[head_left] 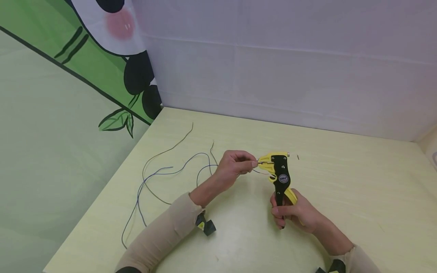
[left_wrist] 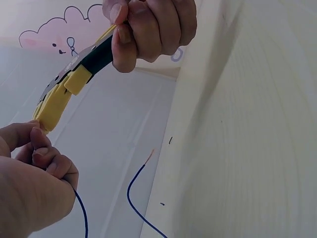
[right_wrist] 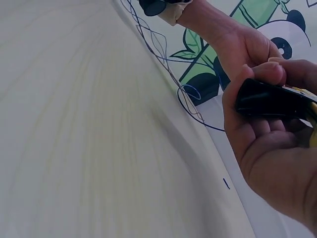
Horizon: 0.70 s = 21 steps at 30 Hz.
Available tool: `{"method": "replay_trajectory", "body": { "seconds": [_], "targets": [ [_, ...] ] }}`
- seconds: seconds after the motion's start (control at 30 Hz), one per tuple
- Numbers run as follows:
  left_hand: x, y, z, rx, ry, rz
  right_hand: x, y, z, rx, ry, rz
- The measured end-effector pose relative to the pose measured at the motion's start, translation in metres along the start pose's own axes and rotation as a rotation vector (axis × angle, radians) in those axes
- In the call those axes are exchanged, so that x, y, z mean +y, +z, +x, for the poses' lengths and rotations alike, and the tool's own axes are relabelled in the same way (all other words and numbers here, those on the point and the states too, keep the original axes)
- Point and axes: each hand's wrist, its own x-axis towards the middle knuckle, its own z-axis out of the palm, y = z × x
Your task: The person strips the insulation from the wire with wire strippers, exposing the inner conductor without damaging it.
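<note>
My right hand [head_left: 302,214] grips the handles of a yellow and black wire stripper [head_left: 281,170], held upright with its nose pointing left. At that nose, the thumb and fingertips of my left hand [head_left: 233,167] pinch the end of a wire. A blue wire [left_wrist: 83,213] trails out below the left hand in the left wrist view. The tip inside the stripper's jaws is hidden. Near the left hand, another blue wire [left_wrist: 130,191] ends in bare copper [left_wrist: 150,156]. In the right wrist view, the black handle [right_wrist: 270,99] lies across the curled right fingers.
Loose blue wires [head_left: 139,193] and a darker wire [head_left: 164,152] loop over the left part of the pale wooden table [head_left: 358,197]. A small dark scrap [head_left: 298,157] lies right of the stripper. A white cloth wall [head_left: 290,87] stands behind the table.
</note>
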Motion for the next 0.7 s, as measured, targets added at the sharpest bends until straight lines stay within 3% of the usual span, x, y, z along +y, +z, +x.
{"method": "replay_trajectory", "body": {
  "seconds": [0.7],
  "targets": [
    [-0.0066,-0.0012,0.0016,0.004,-0.015,0.027,-0.002,0.0034,-0.0031,0.087,0.061,-0.014]
  ]
}}
